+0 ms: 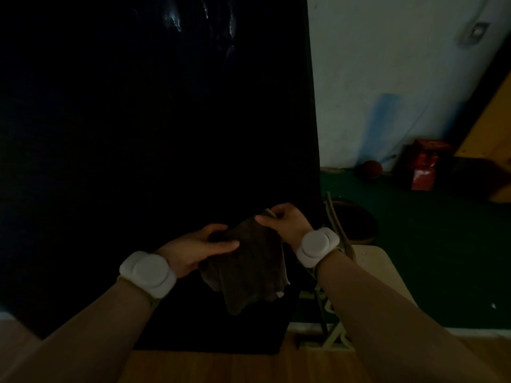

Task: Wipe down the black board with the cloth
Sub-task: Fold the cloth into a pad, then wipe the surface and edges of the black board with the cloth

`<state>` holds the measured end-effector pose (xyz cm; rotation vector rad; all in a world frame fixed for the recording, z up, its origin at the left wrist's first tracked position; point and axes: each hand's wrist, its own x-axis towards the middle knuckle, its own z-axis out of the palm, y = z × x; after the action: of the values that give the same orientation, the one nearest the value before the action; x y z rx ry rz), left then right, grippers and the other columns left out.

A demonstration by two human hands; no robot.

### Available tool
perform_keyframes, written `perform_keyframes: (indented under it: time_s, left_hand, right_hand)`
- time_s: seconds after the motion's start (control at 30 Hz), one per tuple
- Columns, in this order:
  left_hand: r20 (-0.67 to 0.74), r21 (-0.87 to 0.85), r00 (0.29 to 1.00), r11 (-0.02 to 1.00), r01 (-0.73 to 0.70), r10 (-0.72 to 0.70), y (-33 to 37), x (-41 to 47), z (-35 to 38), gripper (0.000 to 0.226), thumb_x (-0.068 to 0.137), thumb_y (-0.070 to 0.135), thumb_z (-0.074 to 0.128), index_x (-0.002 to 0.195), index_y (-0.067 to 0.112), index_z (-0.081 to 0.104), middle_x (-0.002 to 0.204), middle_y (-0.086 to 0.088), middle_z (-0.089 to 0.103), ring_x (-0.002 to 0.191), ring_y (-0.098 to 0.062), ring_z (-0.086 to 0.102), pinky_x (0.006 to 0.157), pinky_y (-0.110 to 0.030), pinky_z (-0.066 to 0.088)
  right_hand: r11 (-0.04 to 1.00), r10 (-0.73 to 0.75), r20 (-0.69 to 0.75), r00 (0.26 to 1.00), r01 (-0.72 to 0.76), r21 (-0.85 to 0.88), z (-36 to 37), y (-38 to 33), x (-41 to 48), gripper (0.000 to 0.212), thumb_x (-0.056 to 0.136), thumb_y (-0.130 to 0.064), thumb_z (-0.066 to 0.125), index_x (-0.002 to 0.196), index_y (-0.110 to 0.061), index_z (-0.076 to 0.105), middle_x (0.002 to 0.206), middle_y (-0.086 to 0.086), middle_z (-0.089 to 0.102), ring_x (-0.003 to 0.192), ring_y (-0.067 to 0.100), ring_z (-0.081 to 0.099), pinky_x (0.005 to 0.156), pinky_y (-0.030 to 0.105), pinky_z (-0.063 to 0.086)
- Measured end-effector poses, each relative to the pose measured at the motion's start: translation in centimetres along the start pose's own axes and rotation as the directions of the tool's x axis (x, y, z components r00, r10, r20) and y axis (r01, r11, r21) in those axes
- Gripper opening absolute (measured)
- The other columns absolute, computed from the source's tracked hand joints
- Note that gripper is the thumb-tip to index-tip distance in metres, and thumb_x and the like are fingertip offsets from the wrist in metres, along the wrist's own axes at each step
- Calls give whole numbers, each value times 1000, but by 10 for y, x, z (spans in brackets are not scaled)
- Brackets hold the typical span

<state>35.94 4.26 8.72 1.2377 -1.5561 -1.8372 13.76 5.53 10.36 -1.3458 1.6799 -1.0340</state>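
Pretty dark shot, so bear with me. The black board (pixel 154 120) stands upright and fills most of the view, from roughly 8 o'clock round to 1 o'clock. There are a couple of shiny streaks near its top at 12.

The cloth (pixel 249 272) is a dark brownish rag. It's held up in front of the board's lower part, a bit toward 5 o'clock from the middle of the view, and its loose end droops toward 6. I can't tell whether it actually touches the board or hangs just off it.

Both hands are on it. The left hand (pixel 199 248) has the cloth's 9 o'clock side, thumb laid over the front and fingers curled behind, so that grip is closed round the fabric. The right hand (pixel 286 222) pinches the upper corner at about 1 o'clock of the cloth, grip narrow and tight on the edge. Chunky white bands sit on both wrists, the left wristband (pixel 148 272) and the right wristband (pixel 318 246).

Over at 3 o'clock there's a pale wall (pixel 387 78) and a green floor (pixel 428 244). A red box (pixel 425 167) sits against the wall, with a small red round thing (pixel 372 168) near its 9 o'clock. A dark round tub (pixel 356 219) is right beside the board's edge. A beige tabletop (pixel 378 266) shows at 4 o'clock, and a wood-coloured surface (pixel 221 367) runs along 6.
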Motion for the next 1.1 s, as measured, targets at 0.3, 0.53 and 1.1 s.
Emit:
perform_keyframes:
  time_s: [0.3,0.53,1.1]
  left_hand:
    - [-104,225,994,972,68,-46,4,18,8,27,73,31,77,96,17,71,96,-6,73,91,-22,69,87,-33,53]
    - [-190,-61,981,997,-39,26,11,21,18,18,86,22,65,100,11,68,94,-10,73,90,-26,69,87,-40,53]
    - [-136,540,833,745,-392,536,42,36,29,50,85,19,68,132,15,49,122,2,54,112,-14,54,90,-19,41]
  right_hand:
    - [911,141,30,990,-141,386,-6,6,-2,43,84,-17,71,120,-9,48,93,6,60,84,19,62,75,34,55]
    - [933,249,314,916,-314,177,-11,-2,-14,30,89,-43,59,102,-16,59,101,6,64,98,26,63,82,42,53]
    - [929,47,76,996,-72,362,-40,-8,-4,48,80,-2,70,124,-12,52,117,4,61,111,29,58,91,41,48]
